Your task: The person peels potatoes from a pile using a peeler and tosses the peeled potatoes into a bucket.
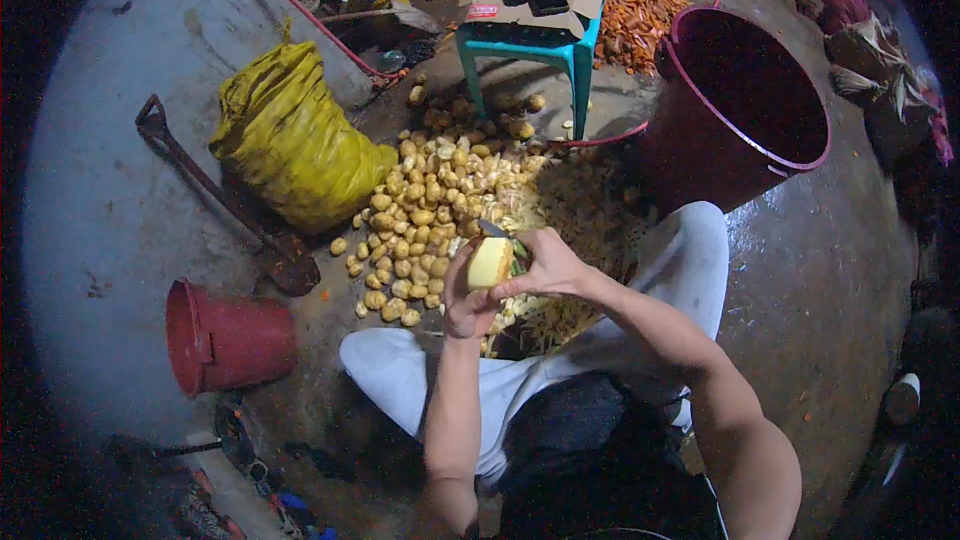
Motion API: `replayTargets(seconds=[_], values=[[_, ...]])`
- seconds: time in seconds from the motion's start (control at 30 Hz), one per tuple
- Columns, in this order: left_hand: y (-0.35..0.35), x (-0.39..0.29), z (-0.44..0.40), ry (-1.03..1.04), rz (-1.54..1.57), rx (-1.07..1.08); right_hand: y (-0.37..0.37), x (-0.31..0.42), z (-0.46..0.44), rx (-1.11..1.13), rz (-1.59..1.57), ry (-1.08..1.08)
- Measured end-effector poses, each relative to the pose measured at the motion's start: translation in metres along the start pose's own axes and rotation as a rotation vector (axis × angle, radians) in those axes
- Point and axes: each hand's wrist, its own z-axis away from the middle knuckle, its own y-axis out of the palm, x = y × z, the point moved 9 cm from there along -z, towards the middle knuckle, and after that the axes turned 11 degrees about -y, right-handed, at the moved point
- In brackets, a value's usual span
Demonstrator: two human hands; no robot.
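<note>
"What's at the far left?"

"A shovel [220, 180] and a red bucket [245, 342], then a yellow sack [292, 135]. Just beside the sack, loose potatoes [418, 240] spread over the floor."

"And the hands?"

"The left hand [466, 295] comes first. Its fingers are curled around the held potato [489, 262], which sits above the person's lap, its pale yellow face showing."

"How would that handle?"

"Light enough for one hand, I'd judge, and firm, so a good squeeze shouldn't crush it. The bared flesh is probably wet and slick, though. I'd cup it from the side and underneath, where the left palm is, and keep fingertips off the top."

"Because of the blade [493, 229]?"

"Yes, dark and thin, at the potato's upper end. The right hand [548, 265] is bent closely around its tool, thumb reaching to the potato's lower end. A bit of green shows by those fingers; I can't tell whether it's the handle."

"Further right?"

"Pale peelings [575, 202] on the floor, then a big tub [690, 105]. I'd watch that thumb: if the potato slips, it's near the cutting."
</note>
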Motion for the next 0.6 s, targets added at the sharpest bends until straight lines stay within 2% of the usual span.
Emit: replayTargets(seconds=[0.13, 0.2, 0.23, 0.3, 0.33, 0.4, 0.5, 0.53, 0.6], values=[[-0.006, -0.002, 0.001, 0.021, -0.057, -0.029, -0.003, 0.015, 0.001, -0.085, -0.007, -0.113], [-0.007, -0.01, 0.003, 0.105, -0.097, -0.062, 0.008, 0.001, 0.004, 0.058, 0.195, 0.014], [-0.009, -0.009, 0.004, 0.107, -0.096, -0.066, 0.01, 0.003, 0.006, 0.062, 0.193, 0.013], [-0.016, -0.011, 0.003, 0.146, -0.062, -0.14, 0.01, 0.007, 0.007, 0.081, 0.39, 0.029], [-0.018, -0.009, 0.005, 0.137, -0.069, -0.233, 0.009, 0.01, 0.007, 0.086, 0.39, 0.027], [-0.017, -0.011, 0.004, 0.147, -0.065, -0.251, 0.005, 0.015, 0.005, 0.093, 0.554, 0.019], [-0.013, -0.014, 0.003, 0.154, -0.044, -0.261, 0.009, 0.006, 0.003, 0.04, 0.393, 0.006], [-0.01, -0.015, 0.002, 0.14, -0.033, -0.242, 0.008, -0.005, 0.005, 0.043, 0.166, 0.129], [-0.01, -0.012, 0.001, 0.105, 0.01, -0.206, 0.005, -0.009, 0.001, 0.028, 0.143, 0.089]])
